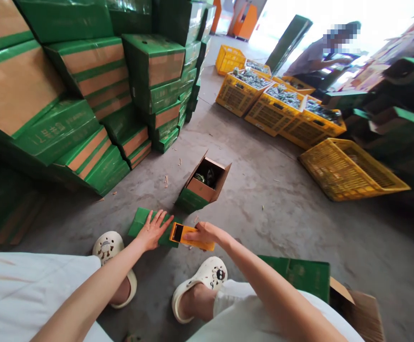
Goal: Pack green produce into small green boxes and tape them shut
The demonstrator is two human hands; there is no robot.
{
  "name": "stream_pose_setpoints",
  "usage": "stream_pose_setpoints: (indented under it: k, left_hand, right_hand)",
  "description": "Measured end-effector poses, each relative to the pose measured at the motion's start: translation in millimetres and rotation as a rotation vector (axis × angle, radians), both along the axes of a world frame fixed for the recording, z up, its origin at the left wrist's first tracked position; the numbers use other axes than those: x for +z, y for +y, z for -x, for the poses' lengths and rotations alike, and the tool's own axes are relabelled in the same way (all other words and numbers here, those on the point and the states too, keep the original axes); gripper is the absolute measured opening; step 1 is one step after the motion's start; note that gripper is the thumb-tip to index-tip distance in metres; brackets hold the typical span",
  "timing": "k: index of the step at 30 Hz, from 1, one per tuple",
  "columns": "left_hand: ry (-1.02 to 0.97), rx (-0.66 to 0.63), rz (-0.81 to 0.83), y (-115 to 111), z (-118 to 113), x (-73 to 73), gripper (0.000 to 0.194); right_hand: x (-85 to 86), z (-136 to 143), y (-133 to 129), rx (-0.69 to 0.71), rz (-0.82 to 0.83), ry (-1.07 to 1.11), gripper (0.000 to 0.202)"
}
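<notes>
A closed green box [138,221] lies on the floor between my feet. My left hand [153,231] rests on its top with the fingers spread. In my right hand [206,232] is a yellow-orange tool [189,237] with a black part, its front end at the right edge of the green box. My right fingers are wrapped round the tool. Just beyond, an open green and brown carton [197,194] stands with its flaps up and dark objects inside, too shaded to make out.
Green boxes [98,76] are stacked high at the left. Yellow crates [274,113] holding greyish-green items stand at the upper right, near a seated person [308,59]. A tilted yellow crate [349,173] is at the right. Another green box [303,275] lies beside my right leg.
</notes>
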State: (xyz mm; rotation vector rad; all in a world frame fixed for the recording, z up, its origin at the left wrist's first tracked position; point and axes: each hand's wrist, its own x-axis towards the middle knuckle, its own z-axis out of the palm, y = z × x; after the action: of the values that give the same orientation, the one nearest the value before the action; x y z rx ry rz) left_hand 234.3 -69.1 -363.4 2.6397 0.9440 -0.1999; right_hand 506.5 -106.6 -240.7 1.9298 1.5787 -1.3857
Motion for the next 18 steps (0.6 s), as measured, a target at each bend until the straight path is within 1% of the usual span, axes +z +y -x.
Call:
stream_pose_setpoints:
  k: [2,5,8,10,12,16,18]
  left_hand:
    - [0.002,-0.005,-0.001,-1,0,1.3,0.132]
    - [-0.001,0.001,-0.001,0,2,1.3,0.131]
    - [-0.016,0.0,0.002,1,5,-2.0,0.133]
    - [-0.008,-0.003,-0.013,0,4,-4.0,0.136]
    - [0.021,0.004,-0.042,-5,-1,-4.3,0.14]
    - [0.048,-0.024,-0.062,-28,-30,-2.9,0.147]
    - [0.009,-0.033,-0.062,-40,-43,-3.5,0.14]
  right_hand:
    - [8.6,-20,-8,0.0,0.042,-0.01,0.053]
    - [22.1,-47,-21,0.006,0.085,-0.088,0.054]
    - [28.8,-59,-30,0.001,0.108,-0.153,0.05]
    - [27.9,-58,-31,-0.009,0.117,-0.168,0.048]
    - [23.9,-56,-29,-0.023,0.121,-0.165,0.046]
    - [11.9,-52,-25,-0.036,0.124,-0.159,0.046]
    - [7.0,-54,-24,-0.036,0.119,-0.158,0.047]
